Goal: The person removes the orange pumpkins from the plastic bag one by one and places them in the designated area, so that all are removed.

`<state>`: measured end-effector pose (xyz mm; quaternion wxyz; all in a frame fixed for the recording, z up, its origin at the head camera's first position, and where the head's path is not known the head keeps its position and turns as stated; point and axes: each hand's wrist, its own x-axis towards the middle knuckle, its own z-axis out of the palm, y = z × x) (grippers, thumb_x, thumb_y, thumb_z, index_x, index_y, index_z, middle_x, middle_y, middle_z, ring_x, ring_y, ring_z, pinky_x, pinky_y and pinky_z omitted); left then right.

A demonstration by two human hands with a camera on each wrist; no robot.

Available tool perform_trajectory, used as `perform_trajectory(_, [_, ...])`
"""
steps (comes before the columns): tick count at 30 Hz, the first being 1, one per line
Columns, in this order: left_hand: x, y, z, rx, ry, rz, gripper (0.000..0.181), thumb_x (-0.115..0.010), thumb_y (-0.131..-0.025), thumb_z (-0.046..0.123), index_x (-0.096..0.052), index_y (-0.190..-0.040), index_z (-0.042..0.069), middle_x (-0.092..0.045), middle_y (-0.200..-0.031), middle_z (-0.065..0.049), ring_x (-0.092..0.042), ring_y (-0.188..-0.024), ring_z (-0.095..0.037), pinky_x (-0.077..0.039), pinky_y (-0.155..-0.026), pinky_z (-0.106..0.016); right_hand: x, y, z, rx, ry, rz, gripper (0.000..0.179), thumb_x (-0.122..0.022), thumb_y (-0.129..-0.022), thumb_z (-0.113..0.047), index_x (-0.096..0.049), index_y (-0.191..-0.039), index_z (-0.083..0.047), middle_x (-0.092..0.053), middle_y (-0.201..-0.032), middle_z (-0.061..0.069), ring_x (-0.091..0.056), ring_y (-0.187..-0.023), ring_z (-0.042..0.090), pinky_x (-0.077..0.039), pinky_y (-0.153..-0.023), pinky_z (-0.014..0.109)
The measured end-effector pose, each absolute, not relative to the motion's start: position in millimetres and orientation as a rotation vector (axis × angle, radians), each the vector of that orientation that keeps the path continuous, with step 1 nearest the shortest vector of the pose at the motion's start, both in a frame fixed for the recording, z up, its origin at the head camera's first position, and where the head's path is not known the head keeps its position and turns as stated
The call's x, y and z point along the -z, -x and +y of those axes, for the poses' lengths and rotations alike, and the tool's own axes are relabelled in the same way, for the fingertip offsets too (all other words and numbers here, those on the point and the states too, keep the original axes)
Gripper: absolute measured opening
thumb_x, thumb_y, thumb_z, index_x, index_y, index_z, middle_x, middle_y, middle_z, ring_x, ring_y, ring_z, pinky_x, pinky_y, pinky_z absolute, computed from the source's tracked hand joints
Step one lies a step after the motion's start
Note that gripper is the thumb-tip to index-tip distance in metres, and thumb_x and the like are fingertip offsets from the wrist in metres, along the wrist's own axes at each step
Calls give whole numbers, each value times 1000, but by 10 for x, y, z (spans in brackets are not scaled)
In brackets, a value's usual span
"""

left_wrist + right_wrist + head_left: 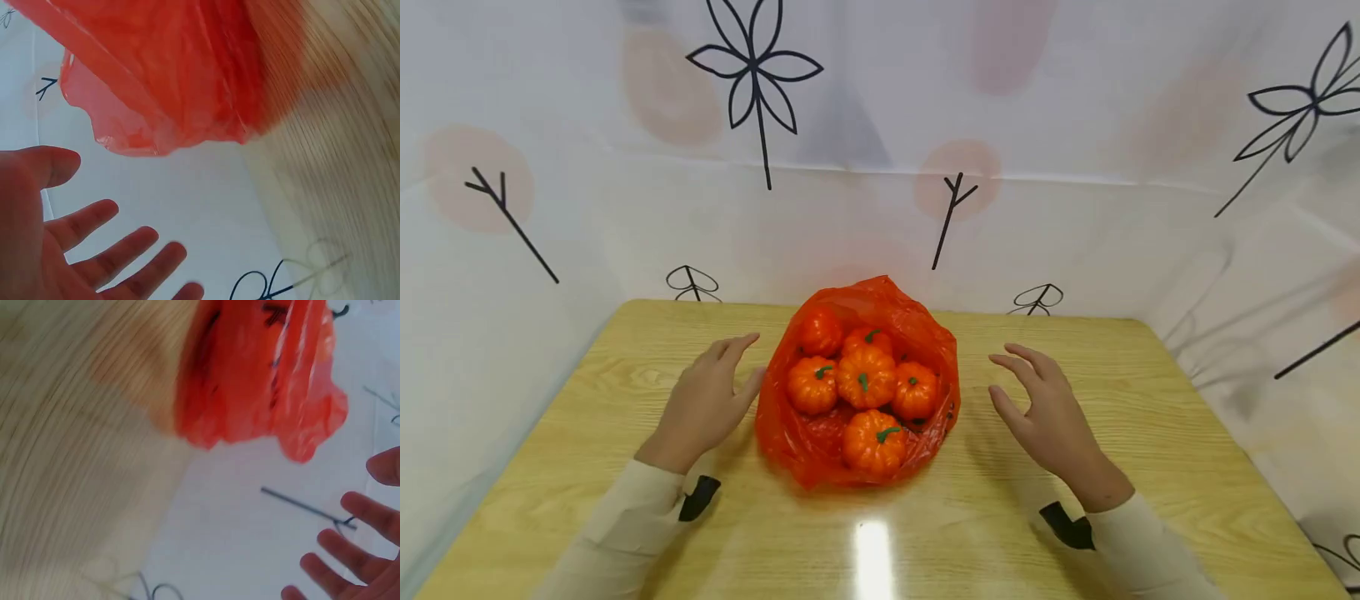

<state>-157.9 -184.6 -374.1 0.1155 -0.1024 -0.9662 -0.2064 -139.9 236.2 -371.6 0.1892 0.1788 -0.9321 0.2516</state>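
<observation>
A red plastic bag [951, 350] stands wide-mouthed on the table, its rim spread round several small orange pumpkins [867, 377] with green stems. On the bag's left side is my left hand [703, 408], its thumb near the rim and its fingers loosely bent. My right hand [1048, 417] hovers to the right of the bag, apart from it, fingers spread. Both palms face the bag and neither hand holds anything. In the left wrist view the bag's side [169, 75] shows above the spread fingers. Dark print marks the bag [250, 381] in the right wrist view.
The light wood table [1000, 550] has its far edge just behind the bag. A white cloth backdrop [865, 217] with black plant drawings surrounds the back and sides. Long pale sleeves [625, 525] with black patches cover both forearms.
</observation>
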Motion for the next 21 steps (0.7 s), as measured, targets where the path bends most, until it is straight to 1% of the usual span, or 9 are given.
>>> perform_trajectory(2, [3738, 1601, -1810, 734, 285, -2842, 51, -55, -102, 31, -45, -149, 15, -52, -141, -19, -61, -112, -39, -51, -94, -59, 3710, 1380, 2252, -773, -551, -2570, 36, -69, -93, -11, -63, -129, -5, -51, -142, 17, -44, -131, 39, -45, -99, 61])
perform_trajectory(6, [3764, 1639, -1781, 970, 223, -2870, 48, -53, -103, 29, -46, -148, 15, -54, -139, -16, -62, -114, -33, -55, -91, -52, 3705, 1351, 2018, -849, -694, -2512, 33, -71, -91, -8, -65, -123, -5, -56, -135, 13, -49, -127, 32, -47, -100, 54])
perform_trajectory(7, [3775, 1647, -1784, 1011, 210, -2870, 47, -54, -103, 29, -46, -147, 14, -55, -138, -17, -63, -111, -33, -56, -90, -51, 3707, 1344, 1962, -865, -727, -2507, 33, -71, -91, -9, -65, -123, -5, -56, -134, 12, -50, -127, 30, -47, -101, 53])
perform_trajectory(10, [3830, 1671, -1810, 1107, 178, -2861, 46, -53, -103, 28, -47, -146, 13, -60, -132, -18, -66, -105, -31, -57, -87, -47, 3723, 1325, 1812, -897, -801, -2522, 35, -71, -92, -11, -64, -126, -9, -55, -135, 9, -50, -128, 28, -49, -102, 50])
perform_trajectory(11, [3851, 1678, -1820, 1129, 167, -2859, 45, -53, -103, 28, -47, -146, 13, -61, -131, -18, -66, -104, -31, -57, -86, -46, 3728, 1318, 1769, -905, -818, -2533, 35, -71, -93, -12, -63, -127, -10, -54, -136, 9, -50, -129, 28, -53, -97, 47])
perform_trajectory(12, [3864, 1679, -1827, 1152, 160, -2860, 45, -53, -103, 29, -47, -146, 13, -62, -129, -17, -66, -103, -31, -58, -85, -45, 3734, 1312, 1727, -907, -833, -2543, 36, -70, -93, -14, -63, -128, -11, -53, -138, 8, -50, -129, 27, -53, -97, 47])
perform_trajectory(17, [3918, 1684, -1849, 1247, 129, -2892, 47, -51, -104, 32, -46, -147, 13, -62, -128, -17, -66, -101, -29, -57, -85, -41, 3758, 1281, 1552, -898, -909, -2596, 39, -70, -94, -21, -61, -131, -14, -52, -139, 7, -51, -130, 26, -54, -98, 45])
perform_trajectory(18, [3926, 1684, -1849, 1260, 123, -2899, 47, -51, -105, 32, -45, -147, 13, -62, -128, -17, -66, -100, -28, -57, -84, -40, 3764, 1274, 1524, -890, -922, -2606, 40, -71, -94, -23, -61, -132, -15, -52, -139, 6, -51, -130, 25, -50, -103, 48])
perform_trajectory(21, [3947, 1686, -1853, 1288, 111, -2910, 46, -51, -105, 31, -46, -147, 12, -63, -127, -19, -66, -99, -28, -56, -85, -40, 3781, 1248, 1451, -874, -961, -2642, 44, -72, -93, -28, -60, -135, -18, -52, -139, 3, -51, -130, 23, -50, -104, 47])
